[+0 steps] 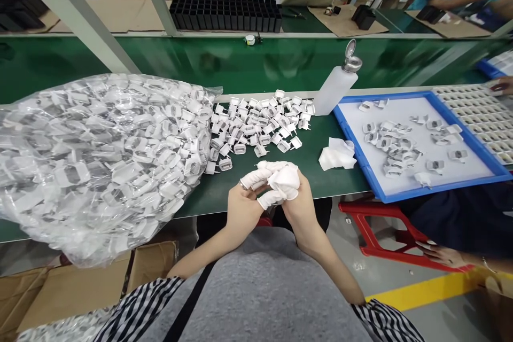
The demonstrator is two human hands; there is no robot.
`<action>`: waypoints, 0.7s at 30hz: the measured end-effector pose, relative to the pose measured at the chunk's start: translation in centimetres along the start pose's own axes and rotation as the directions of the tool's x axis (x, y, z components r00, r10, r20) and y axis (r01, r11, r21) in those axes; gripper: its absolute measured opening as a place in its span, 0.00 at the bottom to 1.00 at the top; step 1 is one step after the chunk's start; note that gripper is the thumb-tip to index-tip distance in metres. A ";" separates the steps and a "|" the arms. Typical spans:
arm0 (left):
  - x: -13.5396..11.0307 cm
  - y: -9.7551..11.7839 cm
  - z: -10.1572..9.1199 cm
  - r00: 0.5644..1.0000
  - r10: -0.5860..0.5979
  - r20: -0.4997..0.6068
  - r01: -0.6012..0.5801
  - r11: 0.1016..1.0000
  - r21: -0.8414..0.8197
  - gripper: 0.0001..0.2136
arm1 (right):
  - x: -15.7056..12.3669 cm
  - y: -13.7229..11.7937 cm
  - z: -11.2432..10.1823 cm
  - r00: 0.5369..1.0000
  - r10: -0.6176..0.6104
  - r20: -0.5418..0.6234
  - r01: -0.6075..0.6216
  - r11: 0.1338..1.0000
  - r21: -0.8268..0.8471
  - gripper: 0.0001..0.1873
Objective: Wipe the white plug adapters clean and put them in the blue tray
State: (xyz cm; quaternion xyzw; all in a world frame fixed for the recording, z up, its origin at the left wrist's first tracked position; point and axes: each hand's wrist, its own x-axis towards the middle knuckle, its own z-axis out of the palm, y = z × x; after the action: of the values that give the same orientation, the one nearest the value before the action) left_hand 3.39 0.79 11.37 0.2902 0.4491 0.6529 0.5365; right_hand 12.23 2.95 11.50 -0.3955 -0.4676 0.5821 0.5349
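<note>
My left hand (245,208) and my right hand (301,204) meet in front of my chest at the table edge, with white finger cots on fingertips. My right hand grips a bunched white cloth (286,180). The left fingers curl closed against it; whatever they pinch is hidden by the cots and cloth. Just beyond my hands lies a loose pile of white plug housings (252,125) with metal pins. To the right, a folded white wipe (337,154) rests on the green table (216,192).
A large clear bag (104,165) full of white housings bulges at the left. A white dispenser bottle (334,88) with its metal lid raised stands behind. At right, a blue-rimmed tray (368,173) holds several housings. A co-worker's hand (443,253) is near a red stool (371,248).
</note>
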 end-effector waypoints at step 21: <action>-0.5 -0.2 0.1 0.996 0.084 0.018 -0.085 0.990 0.114 0.15 | 2.3 -0.1 -1.6 0.942 0.177 0.284 -0.196 0.980 0.038 0.13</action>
State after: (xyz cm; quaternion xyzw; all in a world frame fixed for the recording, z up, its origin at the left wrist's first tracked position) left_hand 3.68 0.35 11.28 0.3439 0.4696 0.6461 0.4938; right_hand 13.56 5.39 11.28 -0.3339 -0.4794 0.6952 0.4188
